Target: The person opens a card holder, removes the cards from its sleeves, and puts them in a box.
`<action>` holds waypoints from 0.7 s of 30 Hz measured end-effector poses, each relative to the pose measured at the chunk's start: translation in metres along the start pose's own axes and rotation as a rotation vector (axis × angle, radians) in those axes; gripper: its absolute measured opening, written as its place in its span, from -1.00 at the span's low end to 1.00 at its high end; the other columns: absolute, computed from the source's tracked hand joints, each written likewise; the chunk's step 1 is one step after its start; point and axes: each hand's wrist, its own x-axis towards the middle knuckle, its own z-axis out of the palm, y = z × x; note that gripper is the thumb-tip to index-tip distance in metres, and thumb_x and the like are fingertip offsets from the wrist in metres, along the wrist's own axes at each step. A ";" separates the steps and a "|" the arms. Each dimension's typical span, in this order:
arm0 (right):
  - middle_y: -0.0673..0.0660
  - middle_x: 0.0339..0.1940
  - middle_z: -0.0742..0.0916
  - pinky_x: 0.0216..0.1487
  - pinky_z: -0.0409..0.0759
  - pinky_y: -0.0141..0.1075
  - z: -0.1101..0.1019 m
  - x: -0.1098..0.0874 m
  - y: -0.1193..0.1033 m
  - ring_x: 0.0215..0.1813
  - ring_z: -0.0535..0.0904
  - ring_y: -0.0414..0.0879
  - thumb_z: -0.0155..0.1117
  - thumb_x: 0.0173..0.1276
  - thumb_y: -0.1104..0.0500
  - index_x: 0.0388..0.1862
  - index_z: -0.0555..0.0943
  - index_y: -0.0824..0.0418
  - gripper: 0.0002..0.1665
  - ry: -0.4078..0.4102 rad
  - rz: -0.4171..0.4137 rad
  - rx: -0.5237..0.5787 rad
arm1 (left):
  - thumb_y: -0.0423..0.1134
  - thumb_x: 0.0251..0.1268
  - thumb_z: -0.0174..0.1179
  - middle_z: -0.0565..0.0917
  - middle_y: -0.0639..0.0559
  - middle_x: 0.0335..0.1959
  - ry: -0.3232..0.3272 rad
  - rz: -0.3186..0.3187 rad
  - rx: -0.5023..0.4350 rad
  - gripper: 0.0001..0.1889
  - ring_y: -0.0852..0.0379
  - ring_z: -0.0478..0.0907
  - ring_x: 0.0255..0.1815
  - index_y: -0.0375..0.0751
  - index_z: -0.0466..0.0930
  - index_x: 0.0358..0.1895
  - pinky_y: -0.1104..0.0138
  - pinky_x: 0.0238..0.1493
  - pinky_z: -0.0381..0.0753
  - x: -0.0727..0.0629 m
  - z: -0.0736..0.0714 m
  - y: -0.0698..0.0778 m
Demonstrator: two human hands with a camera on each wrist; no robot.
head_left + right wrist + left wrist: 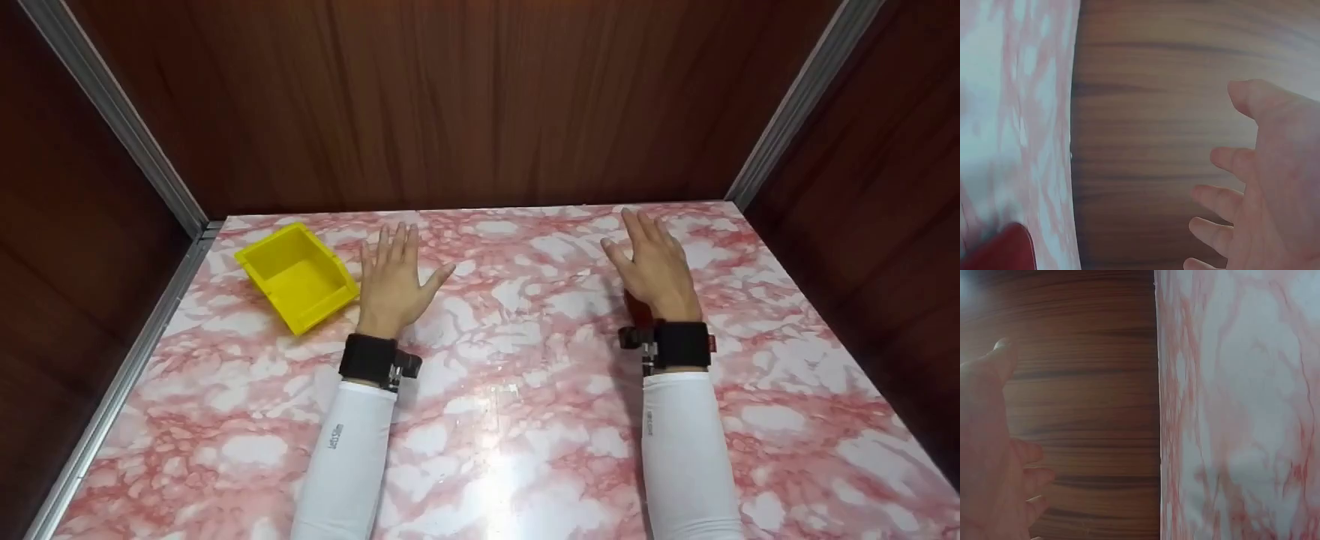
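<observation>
Currently, the left hand [394, 289] and right hand [660, 274] are being held out over a pink-marbled tabletop [517, 300], fingers spread, holding nothing. Just beside the left hand, a yellow bin [304, 283] is sitting opening-up; a red thing [1005, 252] is partly showing below the right. Ideally, fingers would be gripping opposite bin walls evenly, keeping it level, and avoiding the red thing.

Pink-and-white marbled tabletop [525, 337] below a dark wood-grain back panel [465, 97].
The tabletop fills the lower middle, shining at bottom centre; the back panel spans the top. A left panel [67, 195] and a right panel [870, 210] flank it. One grey strip [118, 112] slopes through the upper left, a matching strip [804, 97] through the upper right; a metal rail [126, 375] edges the lower left.
</observation>
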 end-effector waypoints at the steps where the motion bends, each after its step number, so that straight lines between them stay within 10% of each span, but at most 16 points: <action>1: 0.20 0.51 0.08 0.45 -0.14 0.19 -0.002 -0.001 0.005 0.52 -0.15 0.22 -0.26 0.34 -0.39 0.49 -0.03 -0.03 -0.15 -0.004 0.014 0.006 | 0.60 0.04 -0.51 -0.14 0.02 0.52 0.004 0.012 -0.003 0.00 -0.02 -0.34 0.54 0.04 -0.24 0.48 -0.06 0.46 -0.52 0.000 0.000 0.004; 13: 0.23 0.48 0.18 0.43 0.00 0.14 -0.020 -0.032 0.067 0.49 0.01 0.19 -0.14 0.34 -0.34 0.47 0.06 -0.04 -0.19 -0.023 0.170 0.101 | 0.38 0.23 -0.18 0.02 -0.02 0.50 -0.018 0.257 -0.046 -0.14 -0.04 -0.08 0.51 -0.07 -0.07 0.46 0.01 0.49 -0.05 -0.009 0.022 0.084; 21: 0.16 0.28 0.49 0.24 0.33 0.13 -0.013 -0.052 0.066 0.27 0.37 0.11 0.11 0.26 -0.25 0.23 0.46 -0.09 -0.42 -0.149 0.326 0.166 | 0.12 0.21 0.13 0.47 -0.07 0.25 -0.058 0.406 -0.083 -0.36 -0.01 0.45 0.23 -0.18 0.34 0.27 0.22 0.25 0.44 -0.019 0.042 0.158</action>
